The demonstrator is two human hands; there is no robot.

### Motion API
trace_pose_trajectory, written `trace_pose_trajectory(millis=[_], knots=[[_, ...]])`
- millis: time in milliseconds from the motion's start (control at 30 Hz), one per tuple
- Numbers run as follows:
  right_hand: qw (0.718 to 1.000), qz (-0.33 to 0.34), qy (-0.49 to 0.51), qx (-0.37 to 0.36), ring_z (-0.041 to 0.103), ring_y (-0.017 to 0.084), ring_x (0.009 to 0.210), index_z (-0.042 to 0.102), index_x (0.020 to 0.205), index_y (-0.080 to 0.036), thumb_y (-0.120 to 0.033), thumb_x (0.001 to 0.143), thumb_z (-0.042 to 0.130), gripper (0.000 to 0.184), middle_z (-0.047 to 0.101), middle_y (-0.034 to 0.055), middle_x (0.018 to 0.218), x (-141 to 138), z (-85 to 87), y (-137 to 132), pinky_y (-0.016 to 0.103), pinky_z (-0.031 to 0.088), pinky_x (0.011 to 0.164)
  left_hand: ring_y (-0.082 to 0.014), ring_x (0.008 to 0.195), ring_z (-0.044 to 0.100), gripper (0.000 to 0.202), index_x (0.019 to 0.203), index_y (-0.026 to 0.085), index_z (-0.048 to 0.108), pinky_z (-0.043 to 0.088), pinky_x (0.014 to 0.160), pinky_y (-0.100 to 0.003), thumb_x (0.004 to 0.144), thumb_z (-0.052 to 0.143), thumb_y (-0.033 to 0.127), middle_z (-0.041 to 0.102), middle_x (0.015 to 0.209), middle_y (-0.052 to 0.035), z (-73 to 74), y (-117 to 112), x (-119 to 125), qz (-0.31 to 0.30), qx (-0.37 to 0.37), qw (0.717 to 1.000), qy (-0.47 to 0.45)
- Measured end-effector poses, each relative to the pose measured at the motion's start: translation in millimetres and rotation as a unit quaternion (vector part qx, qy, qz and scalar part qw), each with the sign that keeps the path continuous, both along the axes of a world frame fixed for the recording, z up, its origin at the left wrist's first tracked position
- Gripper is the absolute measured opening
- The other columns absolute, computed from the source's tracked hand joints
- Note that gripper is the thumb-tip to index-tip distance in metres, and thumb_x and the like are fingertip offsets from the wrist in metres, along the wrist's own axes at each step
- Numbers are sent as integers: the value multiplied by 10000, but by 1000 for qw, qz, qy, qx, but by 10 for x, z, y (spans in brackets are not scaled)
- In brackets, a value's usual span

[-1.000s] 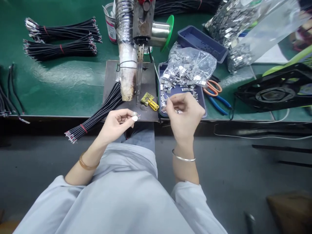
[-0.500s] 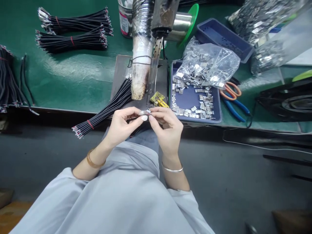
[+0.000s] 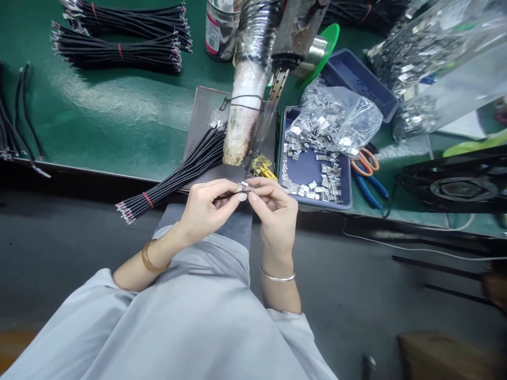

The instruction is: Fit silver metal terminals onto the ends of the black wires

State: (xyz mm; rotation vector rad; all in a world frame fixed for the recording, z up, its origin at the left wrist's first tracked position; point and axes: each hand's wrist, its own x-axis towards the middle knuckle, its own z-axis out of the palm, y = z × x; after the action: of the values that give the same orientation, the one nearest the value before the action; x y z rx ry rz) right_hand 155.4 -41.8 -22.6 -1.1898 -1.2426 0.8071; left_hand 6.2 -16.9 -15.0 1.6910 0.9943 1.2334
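Observation:
Just over the bench's front edge, my left hand [image 3: 208, 208] and my right hand [image 3: 277, 211] meet fingertip to fingertip. Thumb and forefinger of the left are pinched around the end of a thin black cable [image 3: 233, 195]. The right thumb and fingers close on its wire end from the other side. A small silver metal connector [image 3: 244, 183] shows between the fingertips; whether it is joined to the wires I cannot tell. Left of the hands lies a bundle of black cables [image 3: 178, 168] tied with a red band. Beyond them sits a yellow tool [image 3: 264, 168].
A blue tray [image 3: 303, 171] of metal connectors, partly under a plastic bag [image 3: 348, 119], stands at right beside orange-and-blue-handled pliers [image 3: 368, 177]. A wrapped tube [image 3: 241, 121] and a soldering holder [image 3: 281, 79] hang above. A fan [image 3: 455, 184] stands far right.
The view has shifted, so bench items appear displaced. Both hands stay together at the fingertips, and the cable end and connector have turned slightly between them.

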Motion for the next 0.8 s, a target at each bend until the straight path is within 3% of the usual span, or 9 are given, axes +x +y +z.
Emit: trace_pose_trajectory(millis=[167,300,433,567,800], knots=[[985,-86,-129,80,750,168,939,737,835,-232,-147,879,702,103,766,23,982,-127,-6,-47,328,638,845,-86,516,549,158,793,159,638,450,513,-187,896,653,278,623,605,22,19,40,-27,-68,-144,986,-54],[972,-116,-169,115,755,177,932,743,920,-241,-165,919,683,97,771,22,980,-123,-21,-63,328,645,789,-96,510,543,250,739,146,673,447,513,-207,853,720,363,614,572,4,69,124,-73,-117,-227,961,-111],[944,-152,-216,200,765,195,940,715,1009,-250,-155,960,611,149,777,33,991,-57,1,-87,365,652,799,-102,524,521,246,682,135,732,427,514,-226,775,789,356,613,564,-1,120,162,-69,-108,-257,951,-132],[916,-137,-280,254,771,178,843,695,974,-258,-138,906,690,138,788,15,941,-46,18,-98,328,648,760,-112,583,566,227,666,131,740,453,558,-230,672,865,321,679,647,-22,145,151,-32,-79,-280,941,-173],[965,-127,-169,152,778,173,891,639,936,-226,-183,942,636,43,777,37,954,-56,-12,-69,300,652,725,-90,551,490,120,667,135,746,398,529,-212,680,776,251,612,582,5,141,132,-8,-37,-287,942,-172]])
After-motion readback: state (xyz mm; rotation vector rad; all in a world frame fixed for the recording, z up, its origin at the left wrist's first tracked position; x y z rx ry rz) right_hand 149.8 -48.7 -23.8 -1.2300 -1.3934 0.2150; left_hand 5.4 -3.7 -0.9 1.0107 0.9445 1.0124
